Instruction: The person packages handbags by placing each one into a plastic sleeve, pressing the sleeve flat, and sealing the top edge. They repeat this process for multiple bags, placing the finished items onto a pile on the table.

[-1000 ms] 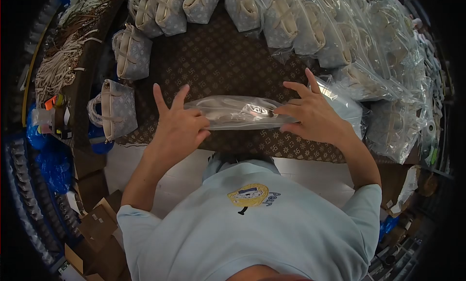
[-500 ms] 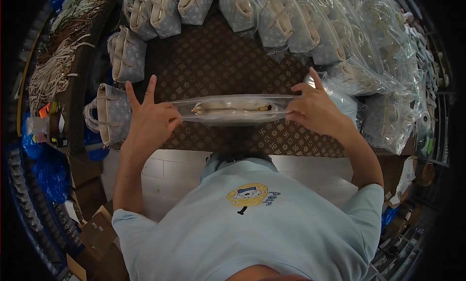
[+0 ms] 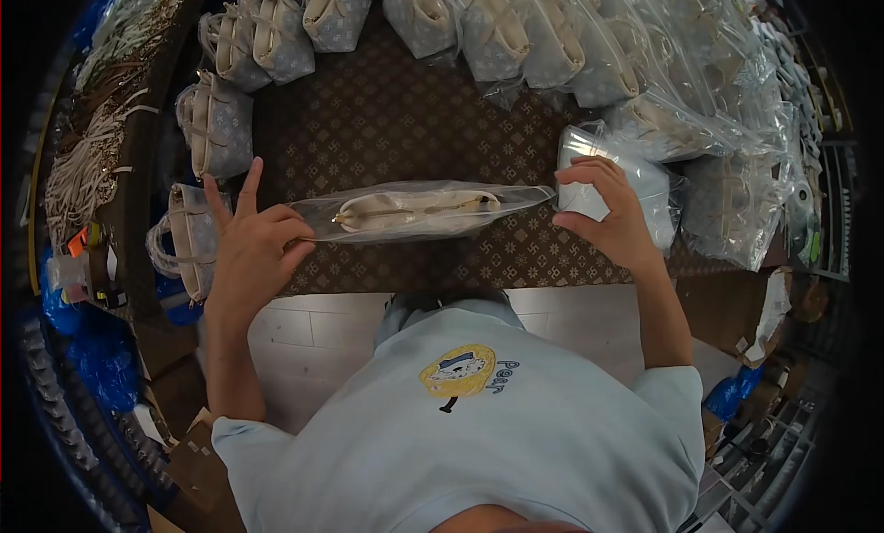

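A clear plastic bag lies stretched sideways in front of me, with a cream-rimmed handbag inside it; a zipper shows along its top. My left hand pinches the plastic's left end between thumb and finger, two other fingers raised. Close to the plastic's right end is my right hand, its thumb and fingers apart with nothing between them. Beyond my right hand lies a stack of clear plastic bags. An unwrapped grey patterned handbag stands left of my left hand.
Grey patterned handbags line the back of the brown patterned table. Plastic-wrapped handbags crowd the right side. At the left hang many cream and brown straps, with blue plastic below.
My right hand has let go of the plastic's right end and its fingers have spread. The wrapped handbag and my left hand appear further left, as does most of the view.
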A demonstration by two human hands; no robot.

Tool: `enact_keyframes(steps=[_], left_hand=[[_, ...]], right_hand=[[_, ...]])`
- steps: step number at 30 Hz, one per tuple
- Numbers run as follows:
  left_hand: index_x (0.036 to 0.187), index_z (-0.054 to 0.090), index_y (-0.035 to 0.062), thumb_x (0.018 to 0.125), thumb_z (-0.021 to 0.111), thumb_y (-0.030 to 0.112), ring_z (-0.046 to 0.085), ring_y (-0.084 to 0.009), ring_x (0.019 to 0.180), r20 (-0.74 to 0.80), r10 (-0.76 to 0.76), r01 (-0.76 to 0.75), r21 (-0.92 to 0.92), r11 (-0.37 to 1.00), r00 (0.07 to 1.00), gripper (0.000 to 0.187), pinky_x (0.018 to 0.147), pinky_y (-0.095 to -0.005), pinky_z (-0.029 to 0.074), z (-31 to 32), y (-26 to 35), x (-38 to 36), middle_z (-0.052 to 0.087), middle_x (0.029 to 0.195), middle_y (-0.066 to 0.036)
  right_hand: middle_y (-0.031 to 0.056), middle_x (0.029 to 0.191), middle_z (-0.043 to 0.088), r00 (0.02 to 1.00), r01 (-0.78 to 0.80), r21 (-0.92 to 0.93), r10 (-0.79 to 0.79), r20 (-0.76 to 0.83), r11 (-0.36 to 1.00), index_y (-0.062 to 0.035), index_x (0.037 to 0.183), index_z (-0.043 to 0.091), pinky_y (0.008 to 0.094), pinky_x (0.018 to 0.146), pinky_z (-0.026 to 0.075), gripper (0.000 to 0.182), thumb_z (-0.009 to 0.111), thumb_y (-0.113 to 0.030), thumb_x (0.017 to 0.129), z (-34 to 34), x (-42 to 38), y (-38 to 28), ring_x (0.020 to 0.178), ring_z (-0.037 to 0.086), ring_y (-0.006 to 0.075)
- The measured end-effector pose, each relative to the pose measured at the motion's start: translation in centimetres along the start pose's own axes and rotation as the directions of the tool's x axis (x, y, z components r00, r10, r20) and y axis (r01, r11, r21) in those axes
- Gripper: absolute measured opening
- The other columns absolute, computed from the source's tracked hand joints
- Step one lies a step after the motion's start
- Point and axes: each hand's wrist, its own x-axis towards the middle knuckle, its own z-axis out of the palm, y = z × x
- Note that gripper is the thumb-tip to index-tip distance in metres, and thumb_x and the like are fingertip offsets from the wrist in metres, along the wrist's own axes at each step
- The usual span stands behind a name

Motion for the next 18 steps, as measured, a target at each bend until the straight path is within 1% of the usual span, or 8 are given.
enact_keyframes(steps=[2, 5, 6, 8, 11, 15, 17, 18], left_hand=[[0.072, 0.071, 0.0158, 0.069, 0.072, 0.016, 0.031, -0.0285, 0.132, 0.014, -0.03, 0.03, -0.026, 0.999, 0.999, 0.003, 0.107, -0.0575, -0.011, -0.1, 0.2, -0.1, 0.066, 0.084, 0.003], [0.075, 0.071, 0.0163, 0.069, 0.073, 0.016, 0.029, -0.0286, 0.133, 0.038, -0.048, 0.049, -0.018, 0.999, 0.998, 0.007, 0.107, -0.0568, -0.011, -0.5, 0.6, -0.2, 0.066, 0.086, 0.003], [0.075, 0.071, 0.0163, 0.069, 0.073, 0.016, 0.029, -0.0286, 0.133, 0.039, -0.045, 0.045, -0.013, 0.999, 0.998, 0.007, 0.107, -0.0568, -0.011, -0.5, 0.6, -0.1, 0.066, 0.086, 0.003], [0.079, 0.07, 0.0166, 0.07, 0.073, 0.017, 0.028, -0.0287, 0.133, 0.055, -0.087, 0.087, 0.015, 0.996, 0.995, 0.01, 0.108, -0.0559, -0.012, -0.4, 0.6, -0.2, 0.066, 0.087, 0.003], [0.082, 0.07, 0.0173, 0.07, 0.072, 0.018, 0.029, -0.0285, 0.133, 0.032, -0.137, 0.136, 0.031, 0.99, 0.99, 0.012, 0.107, -0.0553, -0.013, -0.2, 0.6, -0.3, 0.066, 0.087, 0.004], [0.084, 0.069, 0.0164, 0.07, 0.073, 0.021, 0.032, -0.0279, 0.131, 0.073, -0.238, 0.238, 0.004, 0.971, 0.969, 0.015, 0.107, -0.0547, -0.012, -0.7, 0.4, 0.4, 0.066, 0.086, 0.003], [0.087, 0.069, 0.014, 0.069, 0.074, 0.026, 0.039, -0.0267, 0.125, -0.003, -0.235, 0.235, 0.095, 0.967, 0.972, 0.022, 0.108, -0.0553, -0.006, -1.2, 1.7, 1.8, 0.066, 0.088, 0.002], [0.09, 0.068, 0.0145, 0.068, 0.075, 0.027, 0.042, -0.0261, 0.122, -0.151, -0.11, 0.118, 0.043, 0.992, 0.982, 0.027, 0.108, -0.0563, -0.002, -0.8, 3.3, 2.9, 0.065, 0.089, 0.001]], right_hand=[[-0.0002, 0.089, 0.064, 0.996, 0.076, -0.058, -0.073, 0.055, 0.995, -0.0089, 0.087, 0.067, 0.0354, 0.095, 0.035, 0.021, 0.074, -0.012, 0.068, 1.0, -0.4, 0.8, 0.1, 0.054, 0.0207], [-0.0006, 0.087, 0.064, 0.983, 0.174, -0.11, -0.166, 0.081, 0.979, -0.0091, 0.09, 0.066, 0.0351, 0.094, 0.036, 0.022, 0.073, -0.012, 0.07, 1.6, -0.2, 2.0, 0.1, 0.054, 0.0205], [-0.0006, 0.087, 0.064, 0.983, 0.172, -0.108, -0.165, 0.075, 0.979, -0.0091, 0.09, 0.066, 0.0351, 0.094, 0.036, 0.022, 0.073, -0.012, 0.07, 1.9, -0.1, 2.1, 0.1, 0.054, 0.0205], [0.0001, 0.075, 0.063, 0.983, 0.186, -0.116, -0.185, 0.02, 0.976, -0.01, 0.082, 0.066, 0.0355, 0.093, 0.037, 0.013, 0.072, -0.015, 0.071, 2.3, 0.1, 2.3, 0.091, 0.057, 0.0211], [0.0013, 0.076, 0.062, 0.963, 0.264, -0.182, -0.269, -0.005, 0.947, -0.009, 0.079, 0.063, 0.0359, 0.09, 0.038, 0.01, 0.07, -0.013, 0.072, 2.6, 0.4, 2.9, 0.086, 0.057, 0.0218], [0.0028, 0.077, 0.061, 0.954, 0.288, -0.094, -0.294, -0.054, 0.953, -0.0076, 0.077, 0.06, 0.0356, 0.083, 0.041, 0.01, 0.069, -0.01, 0.073, 2.7, 0.4, 2.9, 0.082, 0.057, 0.023], [0.0041, 0.076, 0.06, 0.963, 0.262, -0.028, -0.264, -0.062, 0.965, -0.0067, 0.077, 0.059, 0.035, 0.077, 0.042, 0.01, 0.068, -0.008, 0.072, 2.8, 0.2, 3.0, 0.081, 0.056, 0.0239], [0.0041, 0.076, 0.06, 0.963, 0.263, -0.023, -0.264, -0.061, 0.965, -0.0067, 0.077, 0.059, 0.035, 0.077, 0.042, 0.01, 0.068, -0.008, 0.072, 2.9, 0.1, 3.0, 0.081, 0.056, 0.0239]])
